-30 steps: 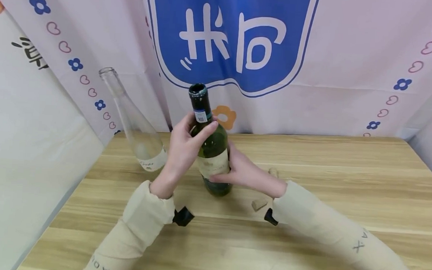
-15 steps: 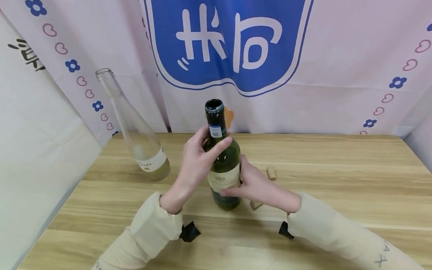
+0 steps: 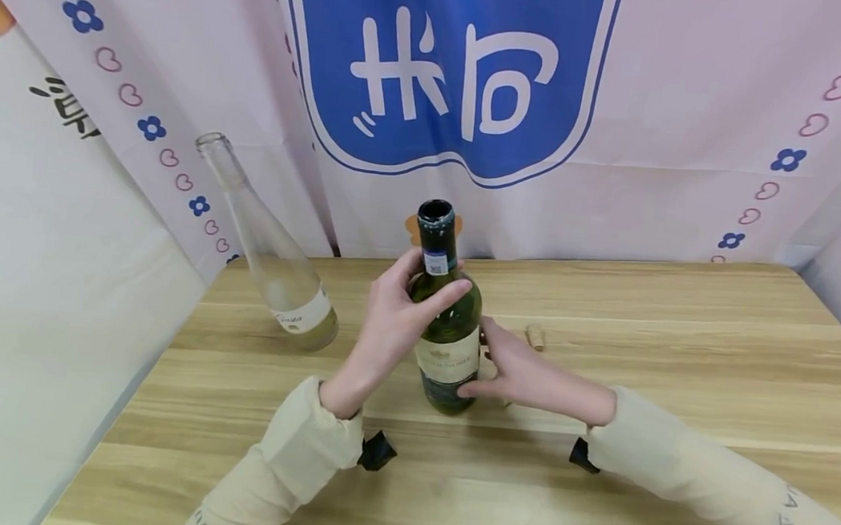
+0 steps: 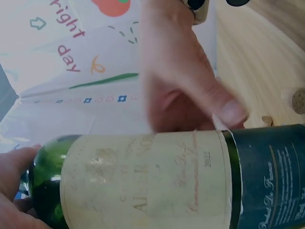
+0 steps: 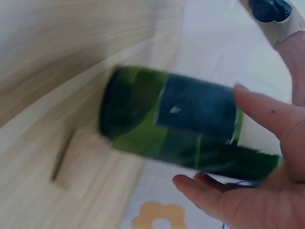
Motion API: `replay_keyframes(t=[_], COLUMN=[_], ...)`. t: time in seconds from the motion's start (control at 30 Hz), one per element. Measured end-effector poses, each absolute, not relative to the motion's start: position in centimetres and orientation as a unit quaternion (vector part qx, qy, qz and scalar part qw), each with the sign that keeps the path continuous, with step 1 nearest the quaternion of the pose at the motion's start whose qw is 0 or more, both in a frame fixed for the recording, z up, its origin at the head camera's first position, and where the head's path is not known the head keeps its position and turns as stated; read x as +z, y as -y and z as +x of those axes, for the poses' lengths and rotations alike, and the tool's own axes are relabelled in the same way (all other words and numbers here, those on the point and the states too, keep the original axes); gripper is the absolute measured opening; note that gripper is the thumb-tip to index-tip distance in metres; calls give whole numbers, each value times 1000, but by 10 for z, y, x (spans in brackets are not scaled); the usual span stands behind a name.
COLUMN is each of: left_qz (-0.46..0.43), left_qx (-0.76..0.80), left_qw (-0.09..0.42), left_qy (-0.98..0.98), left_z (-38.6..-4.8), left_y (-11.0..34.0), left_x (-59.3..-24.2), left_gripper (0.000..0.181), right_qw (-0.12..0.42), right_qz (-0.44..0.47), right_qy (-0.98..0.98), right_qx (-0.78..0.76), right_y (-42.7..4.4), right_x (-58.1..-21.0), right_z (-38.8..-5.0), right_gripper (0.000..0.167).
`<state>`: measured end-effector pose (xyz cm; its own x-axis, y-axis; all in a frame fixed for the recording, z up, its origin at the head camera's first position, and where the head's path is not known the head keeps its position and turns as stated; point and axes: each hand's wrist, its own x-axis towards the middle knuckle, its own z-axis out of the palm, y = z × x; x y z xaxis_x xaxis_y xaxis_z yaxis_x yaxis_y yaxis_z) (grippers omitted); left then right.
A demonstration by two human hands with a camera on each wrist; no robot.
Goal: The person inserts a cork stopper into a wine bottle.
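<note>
A green wine bottle (image 3: 449, 359) with a cream label is upright at mid-table in the head view, its mouth uncovered; whether its base touches the wood I cannot tell. The left hand (image 3: 391, 317) grips its shoulder just below the neck, thumb across the front. Lower down, the right hand (image 3: 529, 381) holds the bottle's right side, thumb on the front near the label's lower edge. The left wrist view shows the bottle (image 4: 143, 176) between the left hand (image 4: 16, 191) and the right hand (image 4: 176, 67). In the right wrist view, the right hand (image 5: 290, 129) is round the blurred bottle (image 5: 195, 109).
A clear glass bottle (image 3: 270, 245) with a white label stands at the table's back left. One cork (image 3: 535, 338) lies behind the right hand; another cork (image 5: 83, 162) lies near the green bottle's base. A printed curtain (image 3: 676, 109) hangs behind the table (image 3: 677, 326).
Both hands have moved right and nearer the person with the green bottle, and its mouth is lower in the head view. The second cork is now mostly hidden by the right hand.
</note>
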<state>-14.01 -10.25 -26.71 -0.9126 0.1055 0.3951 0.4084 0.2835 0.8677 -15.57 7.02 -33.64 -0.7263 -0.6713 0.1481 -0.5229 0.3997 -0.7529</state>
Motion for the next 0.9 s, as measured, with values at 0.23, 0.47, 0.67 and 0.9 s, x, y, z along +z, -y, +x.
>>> replay_keyframes(t=[0.23, 0.47, 0.67, 0.9], left_qz=[-177, -189, -190, -188], left_qx=[-588, -600, -597, -593], left_qw=[118, 123, 127, 130], left_qy=[780, 768, 769, 772], left_z=[-144, -144, -145, -145], left_y=[102, 101, 102, 101], left_x=[-271, -273, -275, -275], left_gripper=[32, 33, 32, 32], right_qw=[112, 85, 50, 43], right_qz=[-361, -408, -446, -461], right_qy=[-889, -890, -878, -864], right_qx=[-257, -185, -166, -198], right_y=[-87, -95, -98, -101], right_x=[-352, -366, -372, -378], right_z=[-158, -158, -160, -164], right_gripper=[66, 43, 25, 20])
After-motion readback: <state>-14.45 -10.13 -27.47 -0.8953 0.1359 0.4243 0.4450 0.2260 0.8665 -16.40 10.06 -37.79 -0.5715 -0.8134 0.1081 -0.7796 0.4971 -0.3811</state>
